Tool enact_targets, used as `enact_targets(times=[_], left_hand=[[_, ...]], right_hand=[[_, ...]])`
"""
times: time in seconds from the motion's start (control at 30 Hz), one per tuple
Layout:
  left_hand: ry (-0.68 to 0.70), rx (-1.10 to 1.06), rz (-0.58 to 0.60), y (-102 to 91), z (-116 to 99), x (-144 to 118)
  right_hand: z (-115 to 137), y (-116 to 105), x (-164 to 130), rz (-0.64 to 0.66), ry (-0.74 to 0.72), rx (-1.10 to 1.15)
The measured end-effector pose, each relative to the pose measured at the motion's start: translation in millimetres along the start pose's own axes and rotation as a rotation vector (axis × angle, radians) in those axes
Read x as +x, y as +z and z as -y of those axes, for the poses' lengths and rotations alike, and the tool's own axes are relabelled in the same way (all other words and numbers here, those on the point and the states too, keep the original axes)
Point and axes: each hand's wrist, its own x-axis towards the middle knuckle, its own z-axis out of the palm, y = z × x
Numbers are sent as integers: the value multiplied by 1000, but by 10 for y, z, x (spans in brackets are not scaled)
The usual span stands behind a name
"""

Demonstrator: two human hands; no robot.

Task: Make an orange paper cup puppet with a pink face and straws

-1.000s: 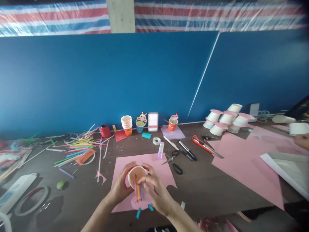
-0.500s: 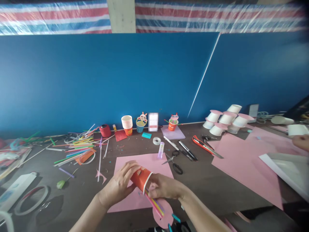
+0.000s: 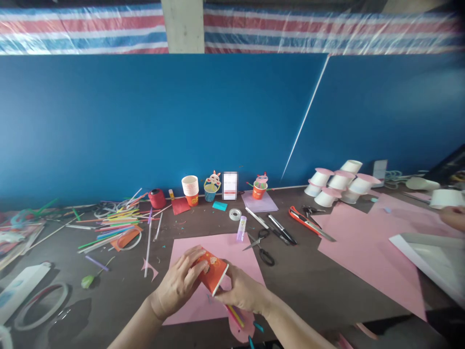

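Note:
A red paper cup (image 3: 214, 272) with printed figures lies tilted on its side, its white-rimmed mouth facing right. My left hand (image 3: 183, 274) wraps around its base end. At the mouth, my right hand (image 3: 241, 288) is closed, with the thumb by the rim and some fingertips hidden behind it. Several coloured straws (image 3: 235, 314) run out from under that hand. They lie over a round piece of pink paper (image 3: 241, 332) with teal strips (image 3: 258, 327) near it. How the straws meet the cup's inside is hidden. Beneath the hands lies a pink sheet (image 3: 196, 242).
Scissors (image 3: 262, 247), a glue stick (image 3: 241, 229), tape (image 3: 235, 214), pens (image 3: 281, 229) and an orange utility knife (image 3: 308, 222) lie beyond the sheet. Loose straws (image 3: 116, 225) are at left. Decorated cups (image 3: 259, 191) and stacked cups (image 3: 190, 186) stand behind. Another person's hand (image 3: 454, 216) is at far right.
The cup has turned so its mouth points more away from my view and its printed side shows more. My right fingers have shifted behind the rim. The straws and pink round show less.

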Motion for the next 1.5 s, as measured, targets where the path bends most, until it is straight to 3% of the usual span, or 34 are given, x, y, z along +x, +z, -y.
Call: enact_targets(times=[0.2, 0.43, 0.6, 0.73, 0.93, 1.17, 1.3, 1.5], left_hand=[[-117, -186, 33, -17, 16, 47], [-330, -437, 72, -53, 75, 101], [-411, -530, 135, -12, 121, 84], [-436, -647, 172, 12, 139, 82], [-551, -925, 123, 60, 214, -5], [-719, -1498, -64, 189, 227, -167], [-781, -1582, -161, 247, 215, -228], [-823, -1549, -165, 273, 227, -311]], right_hand=[[-4, -63, 9, 80, -11, -28], [-82, -143, 94, 209, 24, 283], [-117, -151, 108, 195, 42, 495], [-131, -150, 131, 86, 154, 558], [-48, -137, 206, -74, 255, 333], [259, -80, 301, -99, 181, -6], [401, -46, 373, -125, 107, -296], [665, -42, 402, -101, 78, -625]])
